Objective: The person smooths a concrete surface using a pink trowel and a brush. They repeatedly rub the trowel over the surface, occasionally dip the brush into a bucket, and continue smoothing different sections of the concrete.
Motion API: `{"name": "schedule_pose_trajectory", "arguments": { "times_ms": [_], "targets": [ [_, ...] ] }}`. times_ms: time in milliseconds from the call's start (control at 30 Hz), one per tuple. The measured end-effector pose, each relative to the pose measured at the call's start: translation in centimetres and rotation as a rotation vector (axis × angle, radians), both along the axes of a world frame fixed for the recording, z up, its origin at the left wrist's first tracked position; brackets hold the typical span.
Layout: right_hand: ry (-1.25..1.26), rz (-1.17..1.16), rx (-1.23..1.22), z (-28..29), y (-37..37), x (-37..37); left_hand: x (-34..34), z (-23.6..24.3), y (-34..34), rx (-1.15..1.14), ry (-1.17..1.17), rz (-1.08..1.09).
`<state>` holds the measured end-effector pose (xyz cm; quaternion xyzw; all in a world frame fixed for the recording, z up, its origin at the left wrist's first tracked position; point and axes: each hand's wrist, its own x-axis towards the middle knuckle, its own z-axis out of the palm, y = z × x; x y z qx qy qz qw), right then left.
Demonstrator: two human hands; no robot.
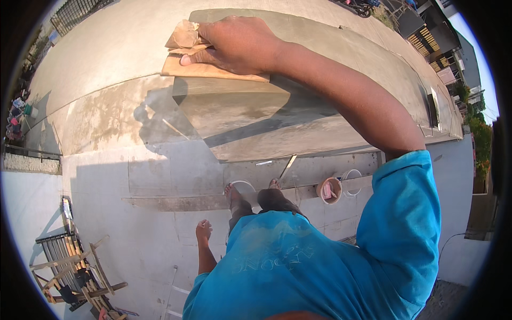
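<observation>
My right hand (pixel 240 45) reaches up across the top of the view, closed around the handle of a wooden float (pixel 224 72). The float's flat board lies against the front corner of a smooth grey cement-plastered block (pixel 234 109). Crumpled brown paper-like material (pixel 185 34) sticks out at the handle's left end. The palm and most of the fingers on the handle are hidden. My left hand (pixel 204 230) hangs low beside my body, away from the block, fingers loosely curled with nothing seen in it.
My feet stand at a long narrow plank (pixel 176 204) below the block. To its right are an orange-brown bucket (pixel 329 190) with pinkish things inside and a white bucket (pixel 351 182). A wooden-stick rack (pixel 69 266) stands lower left. A pale ladder-like frame (pixel 173 296) lies nearby.
</observation>
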<state>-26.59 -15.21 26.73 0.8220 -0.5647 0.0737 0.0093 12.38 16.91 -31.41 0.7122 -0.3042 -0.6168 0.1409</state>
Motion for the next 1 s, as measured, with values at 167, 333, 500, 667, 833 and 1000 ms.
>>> {"name": "schedule_pose_trajectory", "arguments": {
  "times_ms": [167,333,500,667,833,1000],
  "targets": [
    [0.076,-0.069,0.073,1.5,1.3,-4.4,-0.8,1.1,-0.6,-0.024,0.025,0.034],
    [-0.024,-0.017,-0.019,0.9,-0.6,-2.8,-0.7,1.8,-1.9,-0.010,-0.007,-0.061],
    [0.004,-0.207,-0.108,2.9,-1.0,-6.3,0.5,1.1,-1.2,-0.125,-0.005,0.020],
    [0.181,0.135,-0.122,0.3,-0.3,-2.2,-0.6,1.1,-1.1,-0.024,0.016,0.123],
    [0.035,-0.157,-0.119,2.0,-5.5,-5.6,-1.2,0.4,-0.8,-0.036,0.059,0.168],
    [0.118,0.075,0.008,1.3,-1.7,-2.0,-0.2,-0.2,1.8,0.007,-0.038,0.143]
  ]
}}
